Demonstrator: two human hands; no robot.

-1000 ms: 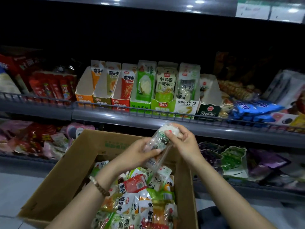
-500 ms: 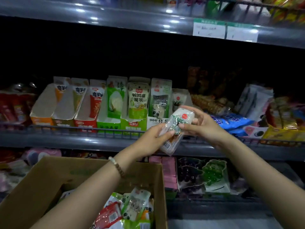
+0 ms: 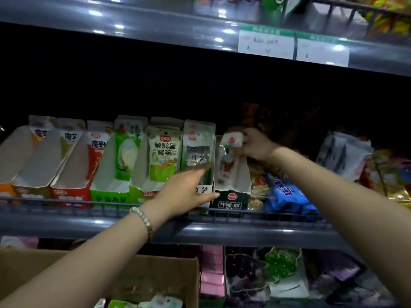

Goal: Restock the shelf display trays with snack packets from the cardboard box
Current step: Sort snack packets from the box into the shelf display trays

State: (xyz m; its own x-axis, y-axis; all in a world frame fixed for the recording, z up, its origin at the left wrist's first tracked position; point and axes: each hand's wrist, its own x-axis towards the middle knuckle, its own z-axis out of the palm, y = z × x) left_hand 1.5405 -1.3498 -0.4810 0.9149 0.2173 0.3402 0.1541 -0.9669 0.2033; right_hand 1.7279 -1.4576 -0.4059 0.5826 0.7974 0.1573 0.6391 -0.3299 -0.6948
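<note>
A row of cardboard display trays stands on the middle shelf. My right hand [image 3: 255, 144] pinches the top of a clear snack packet [image 3: 229, 152] and holds it inside the black-fronted tray [image 3: 231, 201] at the right end of the row. Fingers straight, my left hand [image 3: 184, 188] rests against the front of the neighbouring white tray [image 3: 201, 138], just left of the black one. The cardboard box [image 3: 155, 274] sits below at the bottom left, with several packets [image 3: 162, 302] showing inside it.
A wire rail [image 3: 66, 203] runs along the shelf's front edge. Blue packets [image 3: 287, 192] and other loose snacks lie right of the trays. An upper shelf with price labels [image 3: 266, 44] hangs overhead. Pink boxes [image 3: 212, 270] and bagged sweets fill the lower shelf.
Both hands rose from in front of the shelf to the trays. My right hand carried the packet into the black-fronted tray; my left hand let go of it and moved to the white tray.
</note>
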